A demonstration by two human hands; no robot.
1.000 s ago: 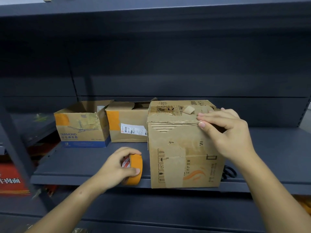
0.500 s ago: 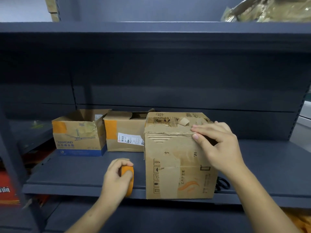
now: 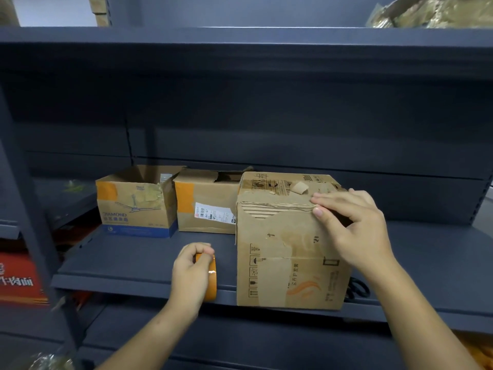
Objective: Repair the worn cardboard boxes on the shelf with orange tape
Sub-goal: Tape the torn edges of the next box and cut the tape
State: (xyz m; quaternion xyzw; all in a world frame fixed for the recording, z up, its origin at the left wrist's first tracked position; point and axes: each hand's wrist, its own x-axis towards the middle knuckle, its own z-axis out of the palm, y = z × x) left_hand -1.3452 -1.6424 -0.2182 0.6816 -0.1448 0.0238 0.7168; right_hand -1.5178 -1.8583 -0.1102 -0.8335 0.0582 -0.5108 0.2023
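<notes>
Two taped brown cardboard boxes [image 3: 136, 201] sit behind; left hand [image 3: 190, 271] grips the orange tape roll [image 3: 210, 279], right hand [image 3: 352, 228] (fingers extended) presses the worn brown cardboard box [image 3: 288, 257].

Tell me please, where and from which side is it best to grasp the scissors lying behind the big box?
Probably by the black handle loops of the scissors, coming from the right along the shelf. Only the loops show; the big box hides the blades and blocks the left. The right hand is nearest.
</notes>
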